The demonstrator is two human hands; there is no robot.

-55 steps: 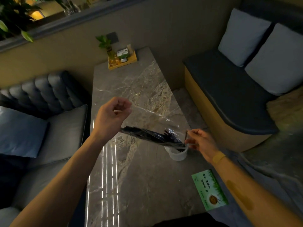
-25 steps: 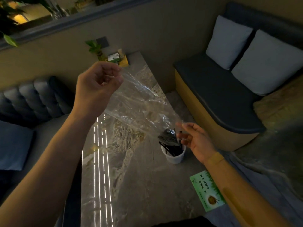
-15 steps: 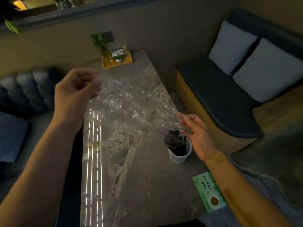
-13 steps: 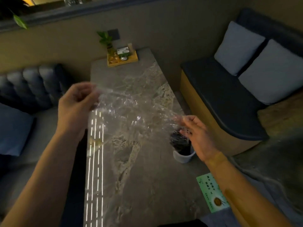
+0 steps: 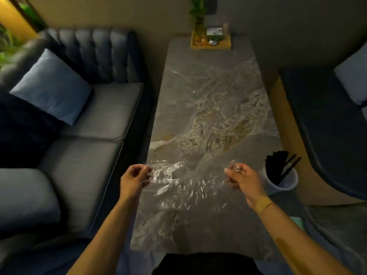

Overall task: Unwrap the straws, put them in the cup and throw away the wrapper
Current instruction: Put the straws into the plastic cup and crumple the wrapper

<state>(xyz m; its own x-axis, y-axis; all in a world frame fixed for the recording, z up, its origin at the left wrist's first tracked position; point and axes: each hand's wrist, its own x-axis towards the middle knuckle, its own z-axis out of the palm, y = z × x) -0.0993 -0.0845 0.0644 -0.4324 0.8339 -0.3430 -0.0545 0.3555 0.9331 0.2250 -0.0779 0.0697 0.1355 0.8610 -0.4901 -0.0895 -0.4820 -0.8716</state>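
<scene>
A clear crinkled plastic wrapper (image 5: pixel 184 183) is stretched flat between my two hands above the marble table (image 5: pixel 208 100). My left hand (image 5: pixel 134 178) pinches its left edge and my right hand (image 5: pixel 243 179) pinches its right edge. No straws show inside the wrapper. A white cup (image 5: pixel 282 182) stands on the table's right edge, just right of my right hand. A bundle of black straws (image 5: pixel 278 165) stands in the cup, leaning to the upper right.
A yellow tray (image 5: pixel 210 43) with a small plant and condiments sits at the table's far end. A dark sofa (image 5: pixel 83 139) with a blue cushion (image 5: pixel 51 86) runs along the left; a bench (image 5: pixel 325 135) with a cushion lies right. A green card (image 5: pixel 298 222) peeks out near my right forearm.
The straws have slid out of the wrapper into the cup. My left hand came down from high up, and both hands now hold the wrapper low and flat, left of the cup.
</scene>
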